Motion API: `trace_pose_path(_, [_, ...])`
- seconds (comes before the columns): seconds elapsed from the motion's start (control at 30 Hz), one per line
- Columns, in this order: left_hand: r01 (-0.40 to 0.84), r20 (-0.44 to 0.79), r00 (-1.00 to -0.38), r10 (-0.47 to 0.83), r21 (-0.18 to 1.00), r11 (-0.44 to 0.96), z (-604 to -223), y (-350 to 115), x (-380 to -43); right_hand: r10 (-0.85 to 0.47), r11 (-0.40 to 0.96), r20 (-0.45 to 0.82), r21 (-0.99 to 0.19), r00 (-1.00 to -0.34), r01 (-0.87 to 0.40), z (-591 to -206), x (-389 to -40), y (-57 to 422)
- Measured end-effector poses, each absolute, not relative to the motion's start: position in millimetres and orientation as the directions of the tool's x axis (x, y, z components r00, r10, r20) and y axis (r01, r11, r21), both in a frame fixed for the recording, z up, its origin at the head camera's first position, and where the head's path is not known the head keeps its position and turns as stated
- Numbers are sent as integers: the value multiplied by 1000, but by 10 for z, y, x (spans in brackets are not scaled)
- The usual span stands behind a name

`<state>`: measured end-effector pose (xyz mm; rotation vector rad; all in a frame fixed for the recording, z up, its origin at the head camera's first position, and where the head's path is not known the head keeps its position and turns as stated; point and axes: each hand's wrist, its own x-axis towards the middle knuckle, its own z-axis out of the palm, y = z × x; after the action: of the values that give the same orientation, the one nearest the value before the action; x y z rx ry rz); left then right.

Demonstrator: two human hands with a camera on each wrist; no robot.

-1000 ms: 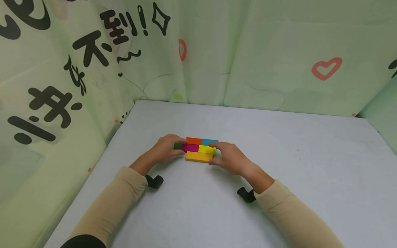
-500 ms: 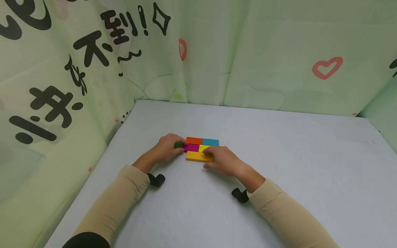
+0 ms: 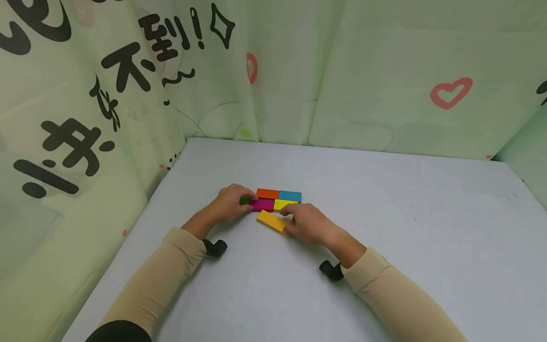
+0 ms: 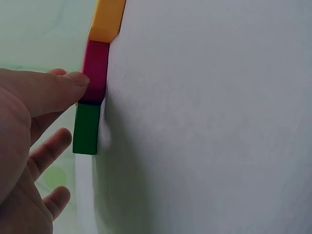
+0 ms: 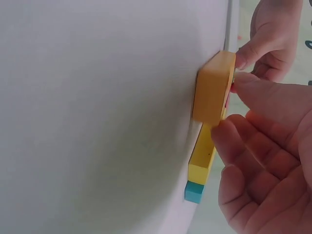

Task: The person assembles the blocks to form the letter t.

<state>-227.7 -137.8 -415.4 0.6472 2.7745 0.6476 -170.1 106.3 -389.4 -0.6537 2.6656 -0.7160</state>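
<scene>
In the head view my left hand point(image 3: 231, 204) pinches the magenta block point(image 3: 262, 205) near its left end. A green block point(image 4: 86, 129) sits against that end, mostly behind the fingers in the head view. My right hand point(image 3: 312, 223) holds the right end of an orange-yellow block point(image 3: 272, 222) between thumb and curled index finger. This block lies slanted, its right end nearer the person. In the middle row a yellow block point(image 3: 283, 205) adjoins the magenta one, partly covered by the right fingers. Behind them an orange-red block point(image 3: 267, 194) and a blue block point(image 3: 290, 196) form the back row.
All blocks lie on a white table point(image 3: 384, 213). A pale green printed curtain point(image 3: 363, 85) hangs along its back and left edges. Black wrist mounts point(image 3: 215, 248) stick out below both forearms.
My right hand moved left onto the orange-yellow block. That block's right end has swung toward the person, away from the middle row. The left hand has barely moved.
</scene>
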Motion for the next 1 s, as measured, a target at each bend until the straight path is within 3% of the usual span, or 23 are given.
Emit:
trace_pose_path(0.57, [363, -117, -881, 458, 454, 814, -4114, -1363, -2229, -519, 749, -216, -580, -827, -319, -3945, -1605, 1039])
trace_pose_path(1.0, [335, -142, -888, 437, 450, 828, -4107, -1343, -2229, -507, 798, -197, -475, -839, -371, -3952, -1582, 992])
